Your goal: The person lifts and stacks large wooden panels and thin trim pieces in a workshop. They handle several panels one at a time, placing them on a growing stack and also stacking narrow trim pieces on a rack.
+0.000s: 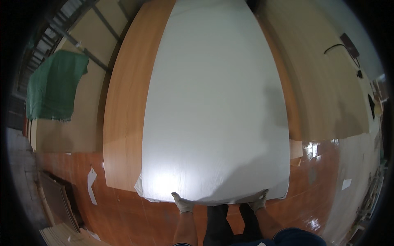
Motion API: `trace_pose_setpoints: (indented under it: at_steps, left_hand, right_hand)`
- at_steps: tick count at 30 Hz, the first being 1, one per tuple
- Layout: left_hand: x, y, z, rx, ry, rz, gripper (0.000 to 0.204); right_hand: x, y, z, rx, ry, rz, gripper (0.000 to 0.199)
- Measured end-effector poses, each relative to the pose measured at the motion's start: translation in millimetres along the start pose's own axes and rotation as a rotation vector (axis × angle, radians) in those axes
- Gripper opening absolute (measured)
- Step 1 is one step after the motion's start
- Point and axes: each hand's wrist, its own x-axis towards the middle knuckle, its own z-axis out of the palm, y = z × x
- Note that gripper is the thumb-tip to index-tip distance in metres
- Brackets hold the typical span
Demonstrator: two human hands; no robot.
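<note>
A long white panel (217, 106), covered in what looks like thin plastic film, stretches away from me over wood-grain boards (125, 123). At its near edge the film is bunched, with a loose fold at the left corner. My left hand (183, 203), in a pale work glove, grips that edge left of the middle, thumb on top. Toward the right corner my right hand (258, 201), gloved too, holds the same edge with its thumb up. The fingers of both hands are hidden beneath the panel.
Beige board stacks stand on the left (88, 98) and right (328, 94); a green cloth (57, 84) drapes the left one. Dark brown boards (61, 199) lean at the lower left. White scraps (92, 185) lie on the shiny reddish floor (135, 217).
</note>
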Motion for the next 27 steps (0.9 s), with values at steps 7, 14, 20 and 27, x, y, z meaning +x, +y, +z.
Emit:
trace_pose_setpoints:
  at_steps: [7, 14, 20, 27]
  left_hand:
    - [21.7, -0.5, -16.9, 0.095, 0.03, -0.007, 0.092]
    - [56.4, -9.0, -28.5, -0.068, -0.254, -0.078, 0.085]
    - [75.9, -24.0, -97.5, -0.193, -0.474, -0.241, 0.086]
    - [60.0, -54.4, -181.7, -0.24, -0.352, -0.299, 0.087]
  right_hand:
    - [-13.7, -6.5, 7.3, 0.0, -0.034, -0.041, 0.091]
    - [2.5, 7.0, 21.2, 0.076, -0.365, -0.14, 0.095]
    - [11.8, 39.0, -45.5, 0.103, -0.287, -0.177, 0.094]
    - [0.5, 45.7, -130.8, 0.013, -0.15, -0.282, 0.098]
